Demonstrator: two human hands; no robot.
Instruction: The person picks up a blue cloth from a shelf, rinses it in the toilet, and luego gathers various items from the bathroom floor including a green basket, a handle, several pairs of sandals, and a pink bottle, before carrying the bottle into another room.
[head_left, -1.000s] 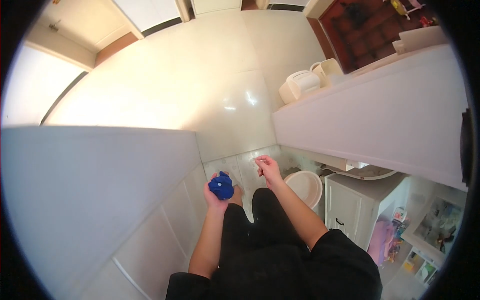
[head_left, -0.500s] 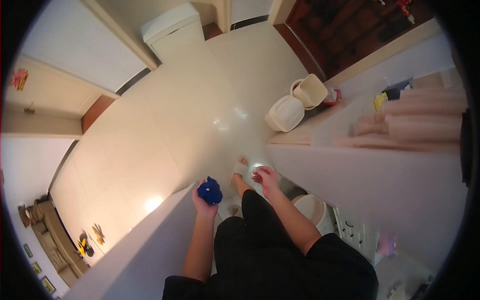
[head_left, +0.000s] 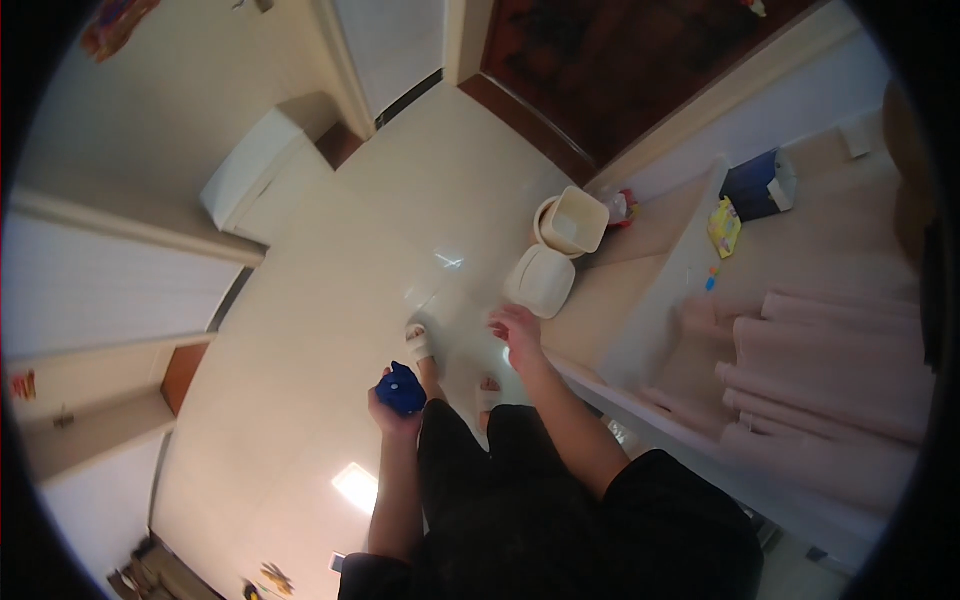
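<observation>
My left hand [head_left: 393, 415] is closed around a crumpled blue fabric bundle [head_left: 401, 390] with a small white dot on it, like a snap or button. The bundle sits on top of the palm, in front of my left thigh. My right hand [head_left: 515, 330] hangs ahead of my right leg, its fingers loosely bent and apart, with nothing visible in them. In the picture it lies just below a cream lidded bin [head_left: 544, 281], with no contact that I can make out.
An open cream bin [head_left: 577, 220] stands behind the lidded one. On the right, a ledge carries pink cloth [head_left: 820, 345], a yellow packet [head_left: 725, 228] and a dark blue box [head_left: 757, 186]. A white cabinet [head_left: 262, 180] is at the far left, a dark red door [head_left: 620, 75] ahead. Pale tiles [head_left: 330, 320] cover the floor.
My view has turned and moved forward; the bins now appear nearer my right hand, and the wall edge at left has gone from view. My feet have stepped. The blue bundle stays in my left hand.
</observation>
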